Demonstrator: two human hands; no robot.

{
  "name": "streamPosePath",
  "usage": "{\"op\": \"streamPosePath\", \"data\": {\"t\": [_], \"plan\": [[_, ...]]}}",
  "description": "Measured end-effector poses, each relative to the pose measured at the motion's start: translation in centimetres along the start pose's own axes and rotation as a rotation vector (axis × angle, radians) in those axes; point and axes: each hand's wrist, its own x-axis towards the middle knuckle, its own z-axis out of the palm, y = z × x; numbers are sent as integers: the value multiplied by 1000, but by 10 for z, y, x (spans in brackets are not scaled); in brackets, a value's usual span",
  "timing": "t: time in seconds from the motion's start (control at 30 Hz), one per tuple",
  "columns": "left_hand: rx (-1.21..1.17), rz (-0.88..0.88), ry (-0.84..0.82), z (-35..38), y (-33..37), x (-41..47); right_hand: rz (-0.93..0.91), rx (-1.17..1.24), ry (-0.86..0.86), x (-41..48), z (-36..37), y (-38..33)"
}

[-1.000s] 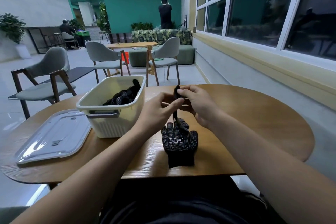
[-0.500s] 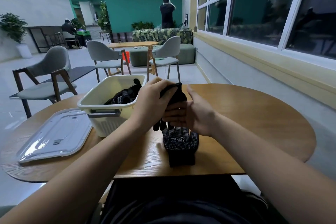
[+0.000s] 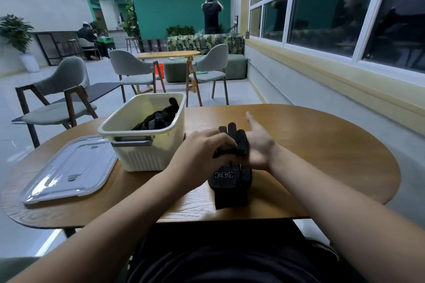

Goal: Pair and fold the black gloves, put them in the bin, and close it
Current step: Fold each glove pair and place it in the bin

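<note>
My left hand (image 3: pixel 204 147) lay with fingers curled over the upper glove (image 3: pixel 239 139), gripping it against my right hand (image 3: pixel 258 147). The right hand was flat and spread, thumb (image 3: pixel 250 119) straight. Its fingers were hidden under the glove.

Both hands were just right of the bin (image 3: pixel 147 156), above the table (image 3: pixel 310 149).

Count:
- Two gloves outside the bin: the upper glove and the lower glove (image 3: pixel 231 185), flat on the table, right of the bin and nearer me.
- One heap of black gloves (image 3: pixel 156 119) inside the bin; number not discernible.
- One bin, uncovered.
- One lid (image 3: pixel 71 167), left of the bin.

Half a second earlier both hands had clasped the upper glove higher, level with the bin's rim. They had since dropped, and the right hand had flattened.
</note>
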Motion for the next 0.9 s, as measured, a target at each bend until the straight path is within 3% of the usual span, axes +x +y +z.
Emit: {"op": "streamPosePath", "data": {"t": [0.17,0.37,0.9], "plan": [[-12,-55,-118,14,1,-21,1,-46,-85,-2,-15,5],[-20,-103,-272,33,3,-43,-67,-132,95,1,-29,9],[-82,-128,-256,45,9,-63,-80,-270,165,8,-40,8]]}}
